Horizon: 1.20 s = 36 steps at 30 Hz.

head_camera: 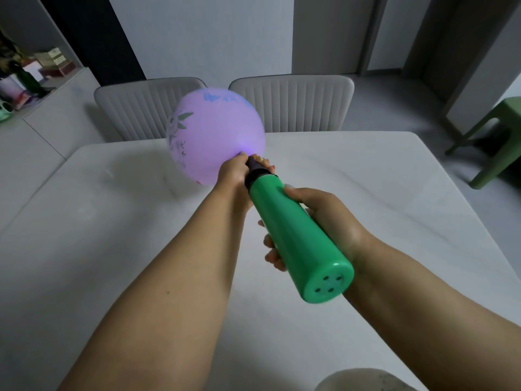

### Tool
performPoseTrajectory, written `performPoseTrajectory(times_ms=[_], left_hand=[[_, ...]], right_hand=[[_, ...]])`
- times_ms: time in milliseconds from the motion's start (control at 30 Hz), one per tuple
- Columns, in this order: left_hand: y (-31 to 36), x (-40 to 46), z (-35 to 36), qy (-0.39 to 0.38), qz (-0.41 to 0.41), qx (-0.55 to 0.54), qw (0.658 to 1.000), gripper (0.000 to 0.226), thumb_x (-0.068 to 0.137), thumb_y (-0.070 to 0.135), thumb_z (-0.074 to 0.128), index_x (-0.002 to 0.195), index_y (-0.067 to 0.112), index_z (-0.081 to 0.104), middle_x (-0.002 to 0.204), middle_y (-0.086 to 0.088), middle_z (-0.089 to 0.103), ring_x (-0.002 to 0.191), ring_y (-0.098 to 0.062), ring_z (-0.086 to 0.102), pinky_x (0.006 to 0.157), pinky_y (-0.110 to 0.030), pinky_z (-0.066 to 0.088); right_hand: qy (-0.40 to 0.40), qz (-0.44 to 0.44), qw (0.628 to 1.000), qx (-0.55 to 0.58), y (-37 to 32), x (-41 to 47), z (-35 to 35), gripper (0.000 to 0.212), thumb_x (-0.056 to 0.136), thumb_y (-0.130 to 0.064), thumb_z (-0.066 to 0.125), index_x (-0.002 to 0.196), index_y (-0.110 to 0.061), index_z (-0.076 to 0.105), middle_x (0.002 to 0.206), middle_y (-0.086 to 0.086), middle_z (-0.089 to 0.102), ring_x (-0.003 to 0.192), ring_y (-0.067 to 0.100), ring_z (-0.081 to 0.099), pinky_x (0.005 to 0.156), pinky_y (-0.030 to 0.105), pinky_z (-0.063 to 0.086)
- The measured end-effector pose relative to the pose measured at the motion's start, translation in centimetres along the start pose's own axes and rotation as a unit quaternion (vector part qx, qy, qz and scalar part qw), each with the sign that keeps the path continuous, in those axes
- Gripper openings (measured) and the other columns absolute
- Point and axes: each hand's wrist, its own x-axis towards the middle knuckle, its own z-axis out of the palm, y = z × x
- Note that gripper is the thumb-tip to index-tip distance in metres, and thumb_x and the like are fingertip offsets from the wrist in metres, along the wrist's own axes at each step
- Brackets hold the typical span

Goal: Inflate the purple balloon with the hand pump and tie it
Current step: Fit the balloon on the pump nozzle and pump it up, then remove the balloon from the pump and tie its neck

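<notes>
The purple balloon [215, 134] is inflated and round, with green and blue prints on it, and hangs above the far half of the white table [112, 235]. Its neck sits over the dark nozzle of the green hand pump [296, 238]. My left hand [235, 176] pinches the balloon's neck around the nozzle. My right hand [318, 221] grips the pump's green barrel from the right side, fingers wrapped underneath. The pump's rear end with small holes points toward me.
Two grey ribbed chairs [293, 103] stand behind the table's far edge. A green stool [496, 136] is on the floor at the right. A cluttered white counter [42, 88] runs along the left. A rounded grey object [363, 380] shows at the bottom edge.
</notes>
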Motion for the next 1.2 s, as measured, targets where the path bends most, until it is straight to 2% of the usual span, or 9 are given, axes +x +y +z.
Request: performPoseTrajectory(times_ms=[67,133,333,467,633,833,967,1100,1200], left_hand=[[-0.3,0.0,0.1,-0.002,-0.001,0.034,0.999,0.044,0.103,0.027,0.027,0.064,0.012,0.039,0.036,0.001,0.043,0.035,-0.012,0.043,0.048,-0.016,0.039],[0.0,0.1,-0.2,-0.001,0.006,0.048,0.999,0.043,0.103,0.026,0.027,0.064,0.012,0.039,0.035,0.001,0.043,0.026,-0.013,0.042,0.048,-0.017,0.038],[0.8,0.4,-1.7,0.008,0.011,0.028,1.000,0.040,0.103,0.024,0.028,0.066,0.012,0.040,0.037,0.002,0.045,0.028,-0.012,0.045,0.050,-0.020,0.041],[-1.1,-0.3,-0.8,0.012,-0.002,0.033,0.999,0.043,0.103,0.023,0.026,0.062,0.012,0.036,0.031,0.002,0.040,0.022,-0.011,0.039,0.050,-0.020,0.035],[-2.4,-0.1,-1.7,0.018,-0.010,0.041,0.999,0.042,0.102,0.023,0.026,0.063,0.012,0.036,0.033,0.002,0.042,0.025,-0.012,0.041,0.054,-0.024,0.039],[-3.0,-0.3,-2.7,0.023,0.001,0.065,0.998,0.039,0.100,0.019,0.030,0.063,0.010,0.037,0.037,-0.002,0.042,0.029,-0.015,0.044,0.055,-0.027,0.049],[-4.1,-0.4,-2.4,0.017,-0.016,0.090,0.996,0.035,0.099,0.017,0.030,0.065,0.009,0.037,0.055,-0.007,0.040,0.041,-0.018,0.045,0.059,-0.030,0.049],[-3.8,0.3,-2.9,0.049,-0.017,0.127,0.990,0.035,0.098,0.016,0.026,0.067,0.008,0.040,0.057,-0.010,0.044,0.043,-0.021,0.049,0.048,-0.028,0.054],[-4.0,0.5,-2.3,0.056,-0.017,0.127,0.990,0.033,0.100,0.018,0.025,0.070,0.010,0.036,0.060,-0.008,0.041,0.039,-0.019,0.044,0.055,-0.030,0.051]], right_hand=[[0.011,-0.007,1.000,-0.007,0.1,0.5,0.1,0.046,0.089,-0.040,0.049,0.104,0.003,0.055,0.060,0.019,0.062,0.040,0.031,0.061,0.042,0.028,0.053],[0.009,-0.004,1.000,-0.004,0.8,0.4,-0.2,0.047,0.089,-0.041,0.050,0.107,0.002,0.055,0.063,0.019,0.061,0.040,0.031,0.061,0.041,0.028,0.053],[-0.033,0.028,0.999,-0.010,2.9,-1.6,-1.0,0.052,0.087,-0.045,0.051,0.110,0.002,0.056,0.062,0.019,0.064,0.045,0.031,0.063,0.045,0.028,0.053],[0.011,0.010,1.000,-0.006,1.7,0.1,-0.9,0.048,0.089,-0.040,0.050,0.107,0.004,0.056,0.059,0.020,0.062,0.041,0.031,0.061,0.042,0.028,0.052],[0.018,0.020,1.000,-0.009,1.6,2.2,-1.6,0.049,0.088,-0.041,0.050,0.106,0.004,0.056,0.065,0.021,0.063,0.043,0.031,0.063,0.045,0.028,0.054],[0.026,-0.008,0.999,-0.043,1.0,4.3,-2.0,0.057,0.090,-0.047,0.055,0.113,0.004,0.056,0.081,0.029,0.064,0.066,0.038,0.067,0.070,0.044,0.059],[0.074,-0.017,0.994,-0.073,0.6,5.2,-2.0,0.050,0.089,-0.042,0.059,0.112,0.003,0.056,0.077,0.025,0.065,0.059,0.035,0.066,0.060,0.040,0.060],[0.095,-0.008,0.990,-0.106,1.0,5.3,-2.2,0.048,0.092,-0.039,0.055,0.114,0.003,0.054,0.079,0.024,0.064,0.056,0.033,0.065,0.051,0.033,0.058],[0.103,-0.013,0.988,-0.115,1.0,5.4,-2.5,0.045,0.093,-0.038,0.054,0.110,0.004,0.054,0.078,0.024,0.063,0.054,0.032,0.065,0.052,0.034,0.057]])
